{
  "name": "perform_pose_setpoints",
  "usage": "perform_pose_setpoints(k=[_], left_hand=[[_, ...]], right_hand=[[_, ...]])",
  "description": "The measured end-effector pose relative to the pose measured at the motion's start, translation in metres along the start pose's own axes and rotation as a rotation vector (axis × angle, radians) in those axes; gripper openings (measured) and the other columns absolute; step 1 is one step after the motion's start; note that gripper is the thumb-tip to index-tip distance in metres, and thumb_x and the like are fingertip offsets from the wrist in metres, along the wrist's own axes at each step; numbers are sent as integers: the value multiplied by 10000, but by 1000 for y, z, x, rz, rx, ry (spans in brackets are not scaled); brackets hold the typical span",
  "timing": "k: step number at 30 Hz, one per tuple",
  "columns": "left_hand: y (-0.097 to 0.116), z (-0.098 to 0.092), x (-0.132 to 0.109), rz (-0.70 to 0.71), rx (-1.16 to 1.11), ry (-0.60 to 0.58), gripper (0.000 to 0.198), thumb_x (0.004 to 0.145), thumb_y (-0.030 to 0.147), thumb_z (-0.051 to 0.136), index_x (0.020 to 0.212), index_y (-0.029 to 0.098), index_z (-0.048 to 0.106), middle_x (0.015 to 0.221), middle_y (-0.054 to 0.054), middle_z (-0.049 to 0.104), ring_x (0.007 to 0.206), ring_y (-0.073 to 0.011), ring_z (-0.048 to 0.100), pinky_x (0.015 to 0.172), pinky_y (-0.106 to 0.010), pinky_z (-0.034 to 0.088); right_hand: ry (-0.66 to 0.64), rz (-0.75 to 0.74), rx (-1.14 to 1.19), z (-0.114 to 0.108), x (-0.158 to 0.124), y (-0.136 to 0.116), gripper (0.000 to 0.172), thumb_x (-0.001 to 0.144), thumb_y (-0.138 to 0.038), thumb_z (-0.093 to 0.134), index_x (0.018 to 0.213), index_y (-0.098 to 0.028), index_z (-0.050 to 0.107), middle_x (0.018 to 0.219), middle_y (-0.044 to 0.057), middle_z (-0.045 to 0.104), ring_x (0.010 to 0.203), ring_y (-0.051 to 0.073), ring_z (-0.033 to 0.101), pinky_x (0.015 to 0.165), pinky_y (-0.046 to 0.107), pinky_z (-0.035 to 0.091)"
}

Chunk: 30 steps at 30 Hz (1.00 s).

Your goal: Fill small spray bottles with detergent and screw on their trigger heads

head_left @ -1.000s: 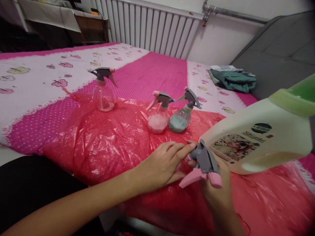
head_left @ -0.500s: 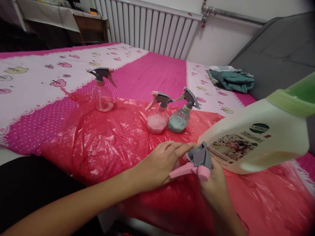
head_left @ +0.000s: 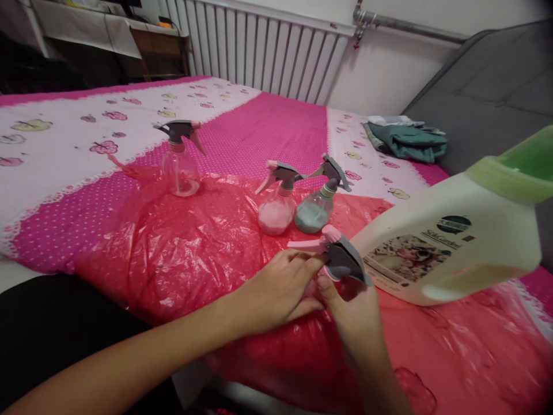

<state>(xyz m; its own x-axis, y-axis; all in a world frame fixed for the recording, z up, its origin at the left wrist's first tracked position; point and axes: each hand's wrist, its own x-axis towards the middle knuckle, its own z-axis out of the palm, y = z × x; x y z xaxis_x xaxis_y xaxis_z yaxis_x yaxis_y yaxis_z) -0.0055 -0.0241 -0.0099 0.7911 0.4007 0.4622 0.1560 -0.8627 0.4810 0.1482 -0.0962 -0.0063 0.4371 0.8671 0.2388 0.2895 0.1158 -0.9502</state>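
Note:
Close to me, both hands are on one spray bottle [head_left: 345, 257] with a grey and pink trigger head. My left hand [head_left: 285, 285] wraps its body from the left, hiding most of it. My right hand [head_left: 356, 308] has thumb and fingers closed at the collar under the head. Just beyond stand a spray bottle with pink contents [head_left: 275, 217] and another with grey-green contents [head_left: 311, 215]. An apparently empty clear spray bottle [head_left: 179, 172] is farther left. To the right of my hands a big white jug [head_left: 415, 242] with a green top leans over.
Red plastic sheeting [head_left: 185, 242] lies wrinkled over the pink patterned bedspread [head_left: 276, 127]. Folded green clothes [head_left: 410, 141] are by the grey headboard [head_left: 492, 86]. A radiator [head_left: 259, 52] lines the wall, and a desk [head_left: 151, 46] stands at the back left.
The trigger head in my hands has turned: its pink nozzle pointed toward me and now points away. My right hand has turned with it, bringing its thumb into view. The other bottles stay put.

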Motion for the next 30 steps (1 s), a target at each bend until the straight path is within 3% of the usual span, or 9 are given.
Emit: perform_pose_setpoints(k=[4,8,12,14,19,26,30], left_hand=[[1,-2,2,-11,2,-3,521,1075,493,467,1459,149,397,1373,-204,612,1261,-367,574,1058,-574,508],[2,-1,1,-16,44,-4,536,1070,500,477,1444,127,382,1360,-208,609,1267,-369,570,1045,-551,526],[3,1,0,-4,128,-10,558,1079,505,448,1469,124,333,1343,-195,606,1256,-366,578,1056,-540,518],[3,2,0,22,163,-12,592,1085,499,436,1516,128,274,1386,-195,580,1256,-365,577,1065,-535,508],[1,5,0,52,186,-5,660,1091,501,411,1568,97,199,1426,-237,548,1281,-391,558,1063,-564,491],[0,3,2,-5,37,-17,555,1081,499,454,1478,119,374,1395,-223,575,1243,-364,581,1054,-575,494],[1,-1,3,-5,-25,-17,586,1068,526,476,1496,143,361,1370,-208,590,1223,-356,596,1057,-571,497]], right_hand=[[-147,-26,170,-15,4,-3,515,811,-546,844,1147,-202,657,1077,91,687,969,219,677,828,300,582],[-53,-17,255,-18,3,-2,585,841,-386,868,1348,-267,600,1347,78,622,1071,181,679,879,252,583],[-46,-52,190,-15,2,0,297,874,-391,841,1055,-198,706,1020,59,706,889,162,690,806,231,583],[-52,-58,168,-15,3,-1,276,880,-399,832,991,-189,691,939,44,691,811,146,670,745,210,569],[-70,-99,194,-13,5,-4,249,883,-350,832,965,-202,650,892,4,658,798,117,664,721,164,550],[-28,-150,163,-8,4,-5,288,855,-360,859,1030,-220,677,961,0,690,839,99,676,751,132,546],[-106,-125,150,-17,6,-9,246,867,-339,841,1051,-254,702,986,-15,707,840,101,689,750,136,561]])
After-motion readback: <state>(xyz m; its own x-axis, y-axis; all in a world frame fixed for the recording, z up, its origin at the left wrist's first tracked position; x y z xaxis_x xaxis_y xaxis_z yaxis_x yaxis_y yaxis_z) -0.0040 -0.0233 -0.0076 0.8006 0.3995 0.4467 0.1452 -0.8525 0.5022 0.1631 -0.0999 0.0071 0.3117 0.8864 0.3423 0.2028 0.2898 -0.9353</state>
